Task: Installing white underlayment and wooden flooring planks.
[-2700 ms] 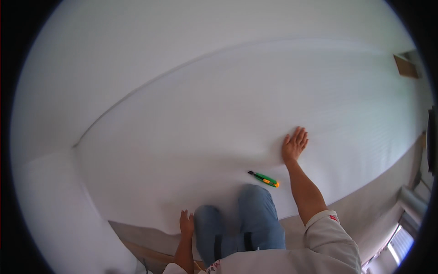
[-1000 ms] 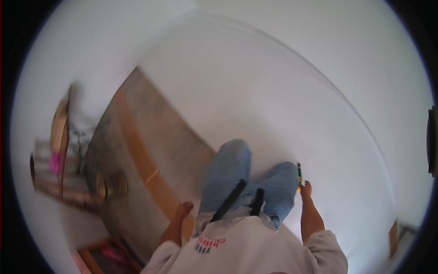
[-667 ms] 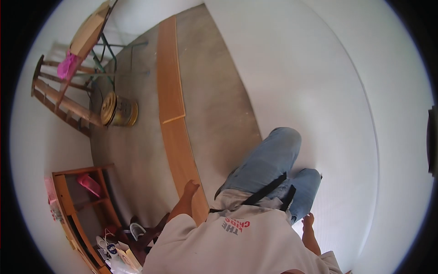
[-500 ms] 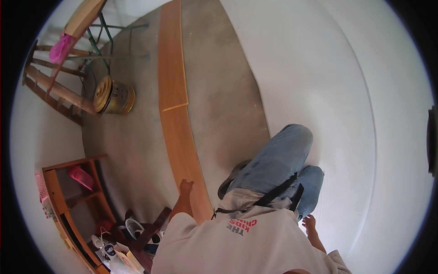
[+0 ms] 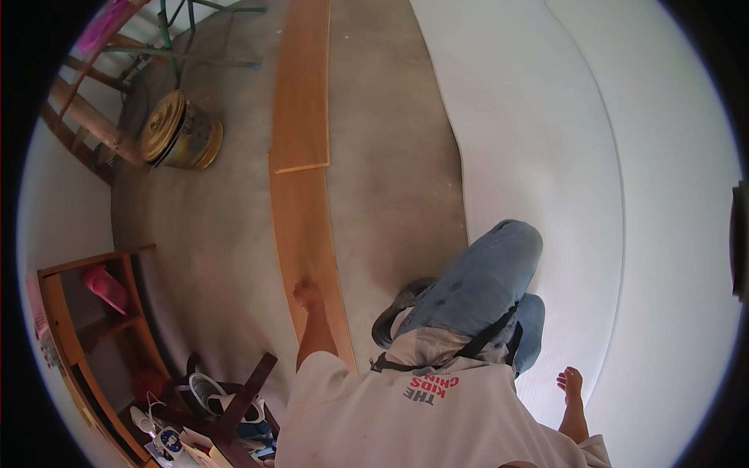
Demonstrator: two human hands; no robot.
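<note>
My left hand point(image 5: 306, 295) is over the nearer of two long wooden planks point(image 5: 301, 218), laid in a line on the bare floor; its fingers are blurred, and whether it touches the board is unclear. My right hand point(image 5: 571, 381) is low at my right, beside my jeans, its curved fingers apart and holding nothing visible, near a white sheet point(image 5: 523, 132) spread along the right side. I kneel with my legs point(image 5: 484, 281) at that sheet's edge. No cutter shows in this view.
At the upper left, a wooden ladder-like frame point(image 5: 109, 132) and green metal legs point(image 5: 165, 35) stand behind a gold-coloured canister point(image 5: 179, 140). At the lower left are a wooden shelf unit point(image 5: 133, 288) with a pink item, a dark wooden stool point(image 5: 246, 398) and loose clutter.
The view has swung from the white sheet to the planks and furniture. My left hand has moved out over the plank. The green cutter, earlier by my right hand, is out of sight.
</note>
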